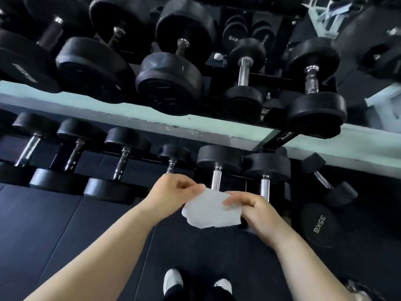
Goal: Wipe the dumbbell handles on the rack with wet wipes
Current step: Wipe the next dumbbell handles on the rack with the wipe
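Note:
A white wet wipe (pixel 209 210) is stretched between both my hands in front of the lower shelf of the dumbbell rack (pixel 152 124). My left hand (pixel 173 192) pinches its upper left edge. My right hand (pixel 253 207) pinches its right edge. Just behind the wipe stand two chrome dumbbell handles, one (pixel 216 179) above the wipe and one (pixel 265 186) above my right hand. The wipe touches neither handle. More black dumbbells with metal handles fill the lower shelf to the left (pixel 122 162) and the upper shelf (pixel 244 71).
A loose black dumbbell marked 35KG (pixel 319 224) lies on the dark rubber floor at the right, beside a tilted hex dumbbell (pixel 325 181). My two feet (pixel 195 283) stand on the floor mat below. The pale green rack beam runs across the middle.

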A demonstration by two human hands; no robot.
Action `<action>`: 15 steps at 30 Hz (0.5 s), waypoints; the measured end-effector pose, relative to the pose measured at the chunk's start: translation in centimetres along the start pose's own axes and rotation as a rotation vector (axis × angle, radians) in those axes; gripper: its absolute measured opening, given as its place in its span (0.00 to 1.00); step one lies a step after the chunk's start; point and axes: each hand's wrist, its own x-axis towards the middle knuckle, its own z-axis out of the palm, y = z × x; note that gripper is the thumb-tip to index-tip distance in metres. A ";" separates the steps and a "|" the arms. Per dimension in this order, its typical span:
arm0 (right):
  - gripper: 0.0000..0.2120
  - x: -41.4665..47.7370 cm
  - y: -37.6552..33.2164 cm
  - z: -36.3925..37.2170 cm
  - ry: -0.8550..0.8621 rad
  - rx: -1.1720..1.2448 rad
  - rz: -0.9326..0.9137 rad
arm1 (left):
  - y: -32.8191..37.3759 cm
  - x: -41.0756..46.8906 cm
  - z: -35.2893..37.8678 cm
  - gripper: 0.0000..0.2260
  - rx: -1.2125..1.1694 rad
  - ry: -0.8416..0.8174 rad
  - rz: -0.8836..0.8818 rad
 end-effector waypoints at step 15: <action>0.02 12.6 11.5 -3.7 0.468 -0.444 0.065 | -15.7 11.2 5.5 0.07 0.379 0.181 0.183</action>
